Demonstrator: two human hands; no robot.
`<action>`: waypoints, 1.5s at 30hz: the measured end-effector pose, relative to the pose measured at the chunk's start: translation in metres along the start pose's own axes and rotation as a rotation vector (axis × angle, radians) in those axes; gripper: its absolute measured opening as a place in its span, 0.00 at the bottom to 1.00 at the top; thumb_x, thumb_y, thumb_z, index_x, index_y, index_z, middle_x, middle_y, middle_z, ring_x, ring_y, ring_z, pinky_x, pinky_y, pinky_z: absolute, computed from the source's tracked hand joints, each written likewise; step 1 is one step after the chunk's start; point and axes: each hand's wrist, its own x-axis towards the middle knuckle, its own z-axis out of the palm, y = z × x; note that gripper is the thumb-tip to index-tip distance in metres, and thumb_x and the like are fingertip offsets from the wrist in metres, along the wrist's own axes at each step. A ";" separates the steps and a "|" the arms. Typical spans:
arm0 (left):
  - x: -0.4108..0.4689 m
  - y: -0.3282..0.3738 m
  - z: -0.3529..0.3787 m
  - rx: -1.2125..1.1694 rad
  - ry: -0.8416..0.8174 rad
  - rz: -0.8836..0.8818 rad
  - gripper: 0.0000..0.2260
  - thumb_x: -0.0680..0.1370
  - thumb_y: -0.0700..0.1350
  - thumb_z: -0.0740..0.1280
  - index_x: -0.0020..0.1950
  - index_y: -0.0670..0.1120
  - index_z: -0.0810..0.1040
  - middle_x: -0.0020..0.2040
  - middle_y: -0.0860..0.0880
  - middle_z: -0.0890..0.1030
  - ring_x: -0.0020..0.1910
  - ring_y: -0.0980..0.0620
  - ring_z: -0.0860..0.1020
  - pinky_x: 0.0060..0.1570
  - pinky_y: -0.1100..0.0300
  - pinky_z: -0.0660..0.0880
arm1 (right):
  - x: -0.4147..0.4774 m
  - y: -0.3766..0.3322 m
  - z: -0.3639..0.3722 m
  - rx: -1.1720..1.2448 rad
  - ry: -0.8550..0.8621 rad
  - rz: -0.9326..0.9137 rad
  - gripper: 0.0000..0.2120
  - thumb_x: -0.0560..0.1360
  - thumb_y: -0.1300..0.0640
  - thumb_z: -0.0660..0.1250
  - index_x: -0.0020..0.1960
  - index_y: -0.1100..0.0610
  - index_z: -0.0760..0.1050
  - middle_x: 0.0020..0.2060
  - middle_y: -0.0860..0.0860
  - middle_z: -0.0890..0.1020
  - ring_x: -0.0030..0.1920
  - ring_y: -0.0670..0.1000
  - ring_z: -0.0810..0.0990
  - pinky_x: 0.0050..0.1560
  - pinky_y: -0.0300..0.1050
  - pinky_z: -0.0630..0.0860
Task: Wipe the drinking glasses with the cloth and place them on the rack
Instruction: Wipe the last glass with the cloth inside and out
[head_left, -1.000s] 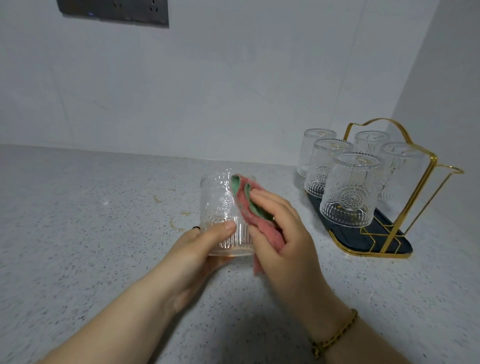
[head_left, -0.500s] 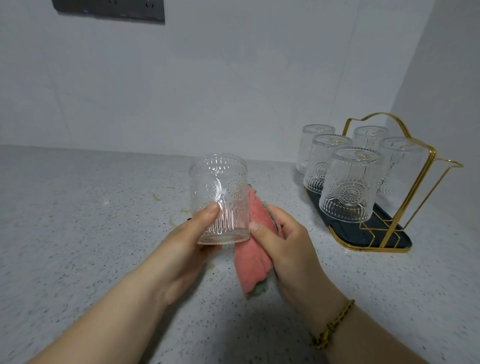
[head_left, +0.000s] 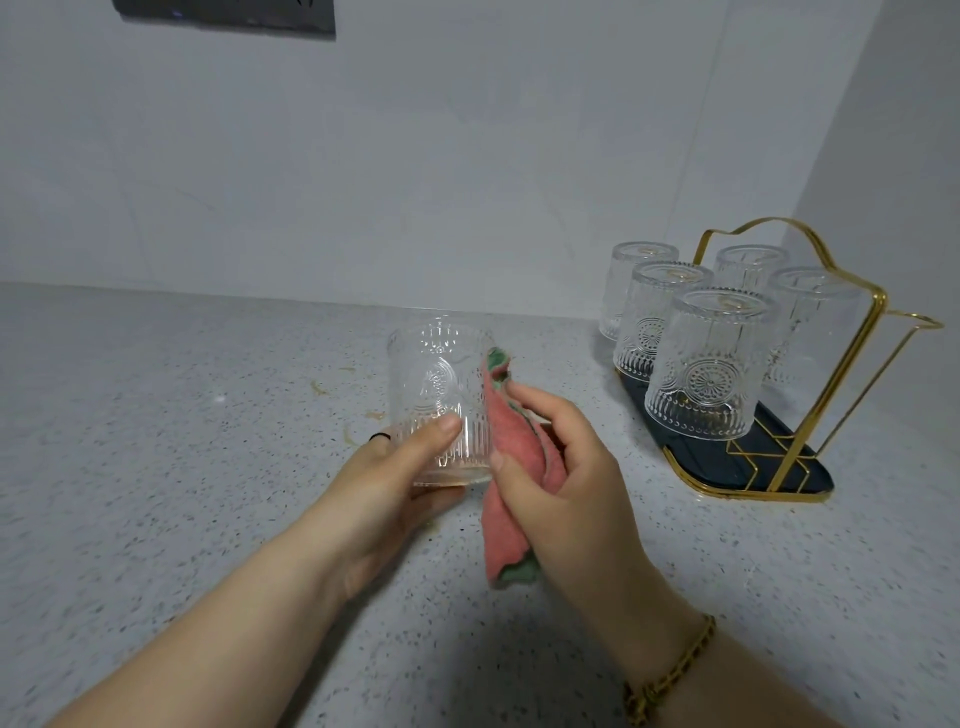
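My left hand (head_left: 395, 483) grips a clear embossed drinking glass (head_left: 436, 384) upright above the counter, thumb across its lower front. My right hand (head_left: 566, 483) holds a pink cloth with a green backing (head_left: 511, 457) pressed against the glass's right side; the cloth's tail hangs below my palm. At the right stands a gold wire rack (head_left: 826, 374) on a dark tray, carrying several matching glasses (head_left: 706, 364) upside down. The rack's near right spot shows bare gold pegs.
A speckled grey counter (head_left: 182, 441) runs to a white tiled wall at the back and a side wall at the right. A few yellowish smears (head_left: 319, 387) mark the counter left of the glass. A dark socket panel (head_left: 228, 15) sits high on the wall.
The cloth came out of the glass's mouth, dropped low beside it, and is now back up against the glass's right side. The glass stayed in my left hand.
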 end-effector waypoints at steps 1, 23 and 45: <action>0.000 -0.001 -0.001 0.026 -0.005 0.010 0.27 0.60 0.52 0.77 0.54 0.38 0.78 0.51 0.41 0.83 0.52 0.44 0.81 0.56 0.52 0.76 | 0.000 -0.002 0.000 0.005 0.011 -0.026 0.23 0.71 0.68 0.65 0.53 0.41 0.69 0.54 0.45 0.77 0.51 0.38 0.77 0.49 0.26 0.72; 0.000 -0.007 0.002 -0.100 -0.129 0.005 0.16 0.60 0.49 0.73 0.43 0.42 0.83 0.45 0.43 0.85 0.43 0.49 0.83 0.46 0.58 0.80 | 0.011 0.000 -0.010 -0.170 0.165 -0.187 0.19 0.71 0.64 0.64 0.60 0.51 0.71 0.55 0.35 0.71 0.60 0.34 0.69 0.58 0.21 0.63; -0.003 -0.001 -0.002 -0.140 -0.183 0.085 0.24 0.55 0.55 0.77 0.48 0.47 0.84 0.54 0.44 0.83 0.54 0.48 0.80 0.58 0.54 0.73 | 0.004 -0.006 -0.012 0.136 0.072 0.149 0.24 0.73 0.71 0.60 0.58 0.45 0.67 0.44 0.35 0.74 0.34 0.29 0.77 0.28 0.24 0.72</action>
